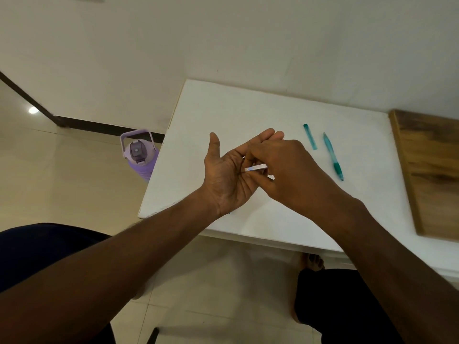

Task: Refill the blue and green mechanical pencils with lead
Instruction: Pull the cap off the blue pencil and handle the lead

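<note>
- R hand (285, 170) pinches lead case (255, 168), tipped over L palm, prob. to shake leads out.
- L hand (223, 175) flat, grip apart, catching.
- Green pencil (334, 156) + cap (310, 136) on tabletop (223, 108), near R hand; blue 1 unseen.

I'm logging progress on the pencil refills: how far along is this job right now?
Nothing looks finished. In hand: the right hand pinches a small pale rectangular lead case over the open left hand, apparently tipping lead out. Left: the green mechanical pencil lies on the white table beside a loose teal tube; no blue pencil shows.
</note>
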